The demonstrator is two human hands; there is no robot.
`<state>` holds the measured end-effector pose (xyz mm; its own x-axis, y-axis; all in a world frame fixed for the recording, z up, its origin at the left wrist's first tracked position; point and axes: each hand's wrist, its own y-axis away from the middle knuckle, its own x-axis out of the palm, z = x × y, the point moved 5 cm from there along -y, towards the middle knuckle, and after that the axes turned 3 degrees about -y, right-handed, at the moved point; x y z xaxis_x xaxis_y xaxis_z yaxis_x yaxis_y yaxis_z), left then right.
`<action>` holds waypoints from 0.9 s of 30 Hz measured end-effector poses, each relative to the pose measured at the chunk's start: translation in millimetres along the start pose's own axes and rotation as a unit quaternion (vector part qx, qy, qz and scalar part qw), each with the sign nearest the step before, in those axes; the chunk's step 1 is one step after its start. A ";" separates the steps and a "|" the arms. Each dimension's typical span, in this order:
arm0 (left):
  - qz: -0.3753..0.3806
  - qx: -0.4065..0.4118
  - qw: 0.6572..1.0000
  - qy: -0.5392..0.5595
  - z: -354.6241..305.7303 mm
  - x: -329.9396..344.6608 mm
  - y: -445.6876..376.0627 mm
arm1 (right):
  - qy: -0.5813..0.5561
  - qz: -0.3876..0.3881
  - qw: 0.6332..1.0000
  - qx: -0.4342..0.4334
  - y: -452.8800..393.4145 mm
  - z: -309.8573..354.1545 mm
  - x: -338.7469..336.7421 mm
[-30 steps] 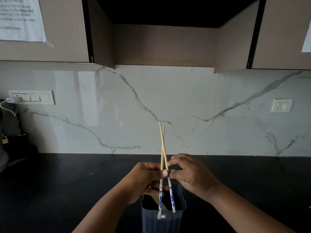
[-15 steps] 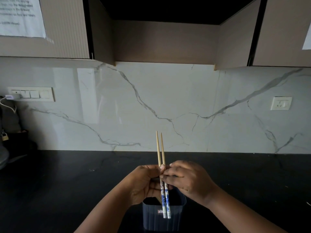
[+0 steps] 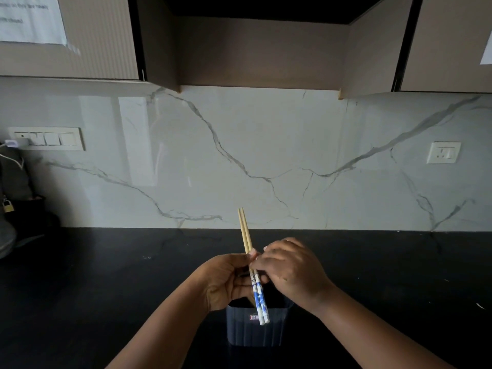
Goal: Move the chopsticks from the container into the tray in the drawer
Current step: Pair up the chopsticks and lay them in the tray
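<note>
**Both hands pinch one pair of chopsticks above the container**

Both hands meet on a pair of chopsticks (image 3: 253, 272), the left hand (image 3: 226, 282) curled round them from one side with its thumb tip against the sticks, the right hand (image 3: 291, 270) pinching them from the other with bent fingers. Between the hands the sticks lie side by side and touching, tilted slightly, their plain pale wooden tips pointing up and away. Below the grip their thicker ends are white with a blue pattern (the motif is too small to make out) and hang in front of the dark ribbed container (image 3: 255, 330). That container stands directly under the hands on the black countertop (image 3: 106, 275), a small label on its near wall. Beyond the grip rises a white marble-look backsplash (image 3: 266, 155).
</note>
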<state>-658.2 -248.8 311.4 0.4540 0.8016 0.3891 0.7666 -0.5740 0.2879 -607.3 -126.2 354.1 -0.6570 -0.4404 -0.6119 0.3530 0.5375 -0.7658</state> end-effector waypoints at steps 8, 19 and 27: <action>-0.104 0.087 0.990 -0.025 2.9 -16.4 -6.4 | -0.498 0.094 0.591 0.628 34.7 -15.6 42.0; -0.279 0.155 0.909 -0.267 54.6 -66.3 -20.6 | -0.488 0.234 0.594 0.596 106.2 15.2 70.7; -0.440 0.267 0.725 -0.458 84.3 -136.4 7.9 | -0.302 0.551 0.594 0.503 232.8 39.5 92.8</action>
<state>-675.8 -348.5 186.8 -0.3939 0.7330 -0.5546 0.8978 0.1774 -0.4032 -559.8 -70.4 111.2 0.5931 -0.5613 -0.5772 0.7655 0.1711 0.6202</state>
